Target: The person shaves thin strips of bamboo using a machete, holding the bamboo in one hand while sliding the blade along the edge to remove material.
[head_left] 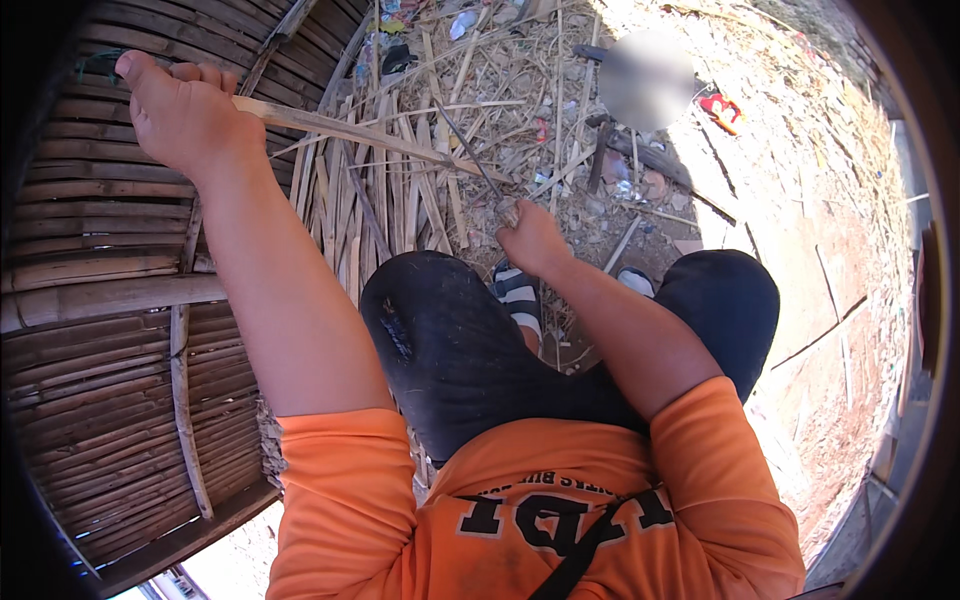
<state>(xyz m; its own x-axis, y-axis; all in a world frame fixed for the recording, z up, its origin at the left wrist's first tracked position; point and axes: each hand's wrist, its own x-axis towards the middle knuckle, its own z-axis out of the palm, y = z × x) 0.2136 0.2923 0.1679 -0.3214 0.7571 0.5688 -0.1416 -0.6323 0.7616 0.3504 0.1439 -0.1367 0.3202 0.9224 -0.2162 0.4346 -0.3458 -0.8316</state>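
My left hand, raised at the upper left, is closed around one end of a long pale bamboo strip. The strip slants down to the right, its far end close above my right hand. That hand is closed in front of my knees, on the handle of what looks like a long, thin, dark-bladed knife. The blade points up and to the left and crosses the strip near its far end; whether it cuts into the strip I cannot tell. My fingers mostly cover the handle.
Split bamboo pieces lie heaped on the ground beyond my left knee. A bamboo slat wall rises along the left. Shavings and litter cover the ground ahead, with a dark wood piece and a red item farther right.
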